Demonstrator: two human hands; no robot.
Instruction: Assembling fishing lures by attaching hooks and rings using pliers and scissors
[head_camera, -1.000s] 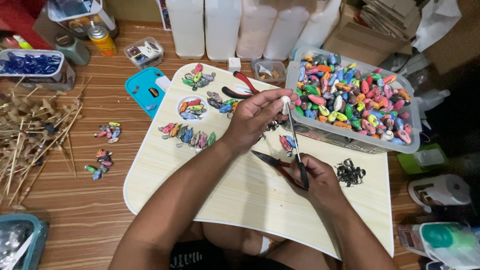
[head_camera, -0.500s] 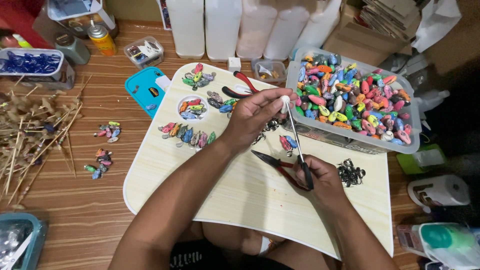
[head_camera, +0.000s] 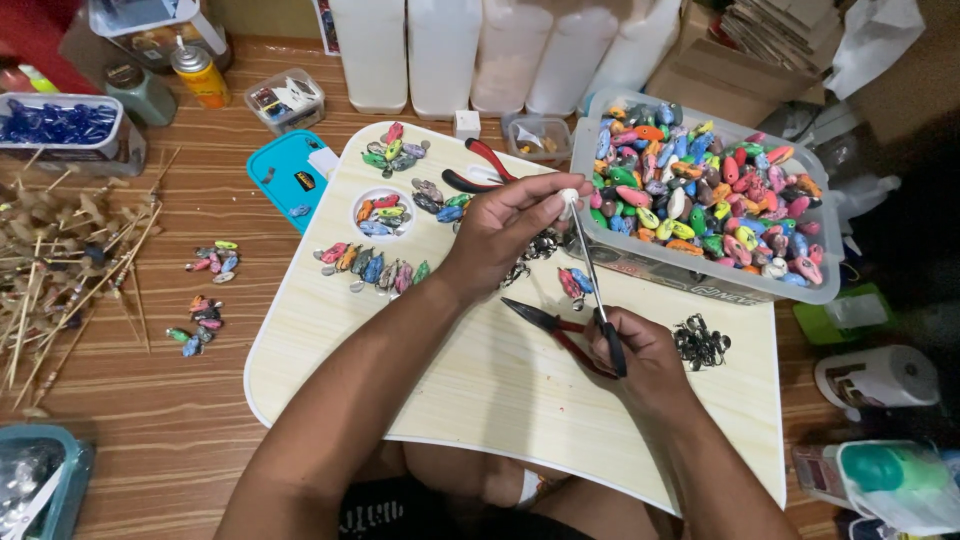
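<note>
The left hand (head_camera: 505, 225) was curled, its fingertips pinched on a small white bead (head_camera: 568, 197) at the top of a thin rod (head_camera: 590, 265). The right hand (head_camera: 640, 355) was closed around the rod's dark lower end and also gripped a pair of red-handled pliers (head_camera: 550, 325), whose dark tips pointed left across the pale wooden board (head_camera: 480, 400). The rod slanted upward between the two hands, just in front of a clear plastic tub (head_camera: 700, 270) heaped with painted beads of many colours. Just right of the right hand lay a small heap of dark metal rings (head_camera: 700, 343). A second pair of red-handled pliers (head_camera: 480, 165) lay near the board's far edge, beside a round dish of coloured beads (head_camera: 383, 212) and a row of loose beads (head_camera: 370, 270). A teal case (head_camera: 285, 175) with a small dark label lay off the board's left corner. Behind stood a row of tall white jugs (head_camera: 440, 50), a yellow spray can (head_camera: 200, 75), a small clear box (head_camera: 285, 100) and a shallow tray of blue pieces (head_camera: 60, 125). Brown cardboard (head_camera: 720, 60) sat at the far right. Dried sticks (head_camera: 60, 250) were spread on the floor at left.
</note>
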